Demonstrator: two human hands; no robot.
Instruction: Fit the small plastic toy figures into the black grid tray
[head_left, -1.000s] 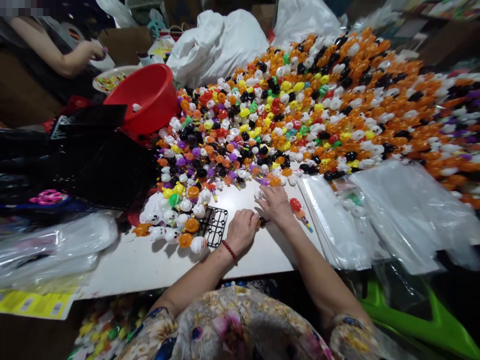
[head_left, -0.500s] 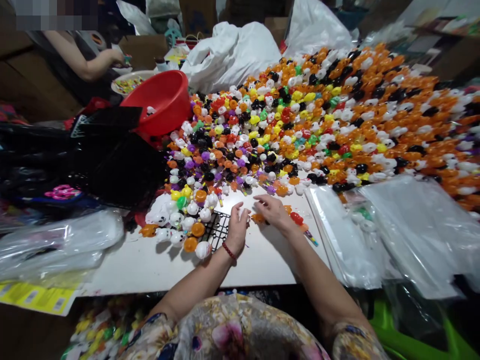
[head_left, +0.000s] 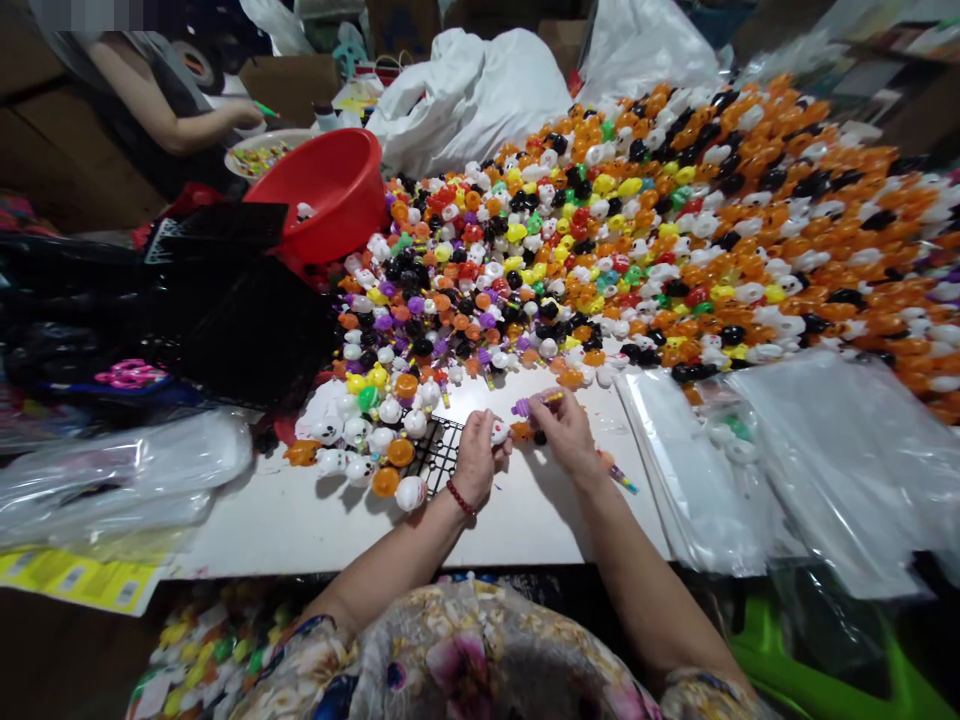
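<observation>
The person is sitting at a white table [head_left: 300,520] and is working both hands close together just above its near centre. The left hand [head_left: 477,457] is closing its fingers on a small white toy head [head_left: 499,432] with dark markings. The right hand [head_left: 564,432] is pinching a slim stick with a purple head [head_left: 523,406] at one end and a yellow shaft. The two pieces are lying just beside each other, nearly touching.

Judged step: picking single pieces from the heap and gathering them in hand, next to the black grid tray [head_left: 437,455], which is already carrying a row of white and orange heads [head_left: 375,440] on its left part. The next move appears to call for a fine, steady grip and careful aim, as the pieces are small and smooth-looking.

The white head is looking rounded, glossy and hard, probably plastic; finer detail is too small to tell. Behind the hands a large heap of mixed-colour toy heads [head_left: 675,230] is covering the table. A red basin [head_left: 330,190] is standing at the far left, and clear plastic bags [head_left: 787,450] are lying to the right.
</observation>
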